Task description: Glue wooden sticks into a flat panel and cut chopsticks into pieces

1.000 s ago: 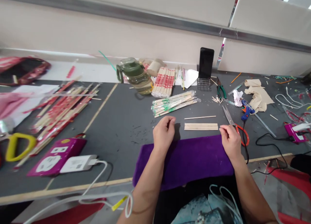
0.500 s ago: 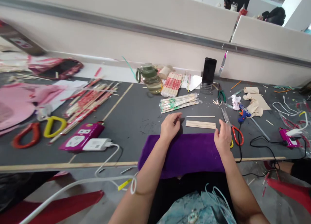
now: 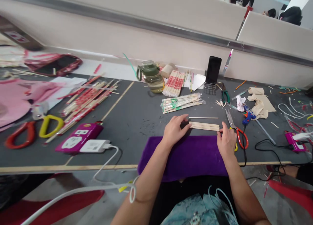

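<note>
A flat row of pale wooden chopsticks [image 3: 204, 126] lies side by side on the grey table, just beyond a purple cloth [image 3: 193, 153]. At the row's left end, my left hand [image 3: 175, 130] touches the sticks with its thumb, the index finger bent above. My right hand [image 3: 227, 139] has its fingertips on the right end, so the row is held between both hands. One single chopstick [image 3: 204, 118] lies apart, parallel behind the row. Red-handled scissors [image 3: 241, 137] rest right beside my right hand, blades pointing away.
Behind lie green-marked chopstick packets [image 3: 182, 103], red-printed packets [image 3: 174, 82], a teapot [image 3: 153, 80] and a propped phone [image 3: 213, 70]. Pliers [image 3: 225, 94] and a blue glue gun [image 3: 248, 116] are to the right. Large scissors [image 3: 51, 125] and a purple power bank [image 3: 79, 137] sit left.
Both hands have closed in on the row's ends: the left thumb and right fingertips, apart from it before, now touch it. The camera view has shifted slightly.
</note>
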{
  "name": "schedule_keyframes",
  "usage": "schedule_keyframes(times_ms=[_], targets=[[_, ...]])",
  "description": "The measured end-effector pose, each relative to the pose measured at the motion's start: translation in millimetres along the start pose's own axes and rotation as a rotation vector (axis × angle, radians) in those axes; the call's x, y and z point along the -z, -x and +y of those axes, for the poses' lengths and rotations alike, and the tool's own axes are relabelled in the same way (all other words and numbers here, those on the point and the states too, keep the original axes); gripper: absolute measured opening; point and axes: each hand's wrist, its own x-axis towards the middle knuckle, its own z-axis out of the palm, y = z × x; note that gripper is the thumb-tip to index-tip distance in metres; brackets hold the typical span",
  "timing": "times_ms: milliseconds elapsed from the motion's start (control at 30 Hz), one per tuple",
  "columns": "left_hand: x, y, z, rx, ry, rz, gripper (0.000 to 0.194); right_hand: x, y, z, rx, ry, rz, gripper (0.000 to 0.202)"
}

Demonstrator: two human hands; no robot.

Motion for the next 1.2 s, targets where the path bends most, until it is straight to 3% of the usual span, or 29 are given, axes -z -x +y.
schedule_keyframes(times_ms=[167,533,900,1033,1200], targets=[[-0.1,2.0,1.3,-0.079,-0.11,-0.094,0.065,5.0,1.5,-2.3,0.004,0.046,-0.049,0.048],[2.1,6.4,2.5,-0.113,-0.07,-0.141,0.045,11.7,-7.6,-9.3,-0.029,0.025,-0.132,0.051],[7.6,6.0,5.3,-0.029,0.022,-0.216,0.023,13.2,-24.5,-10.2,-0.204,-0.638,-0.005,0.042],[7.9,5.3,5.8,-0.03,0.034,-0.21,0.023,16.9,-36.8,-6.7,-0.132,-0.379,0.0,0.039],[7.7,5.1,6.9,-0.059,0.06,-0.192,0.019,11.6,-39.4,-5.3,-0.089,-0.151,-0.185,0.042]])
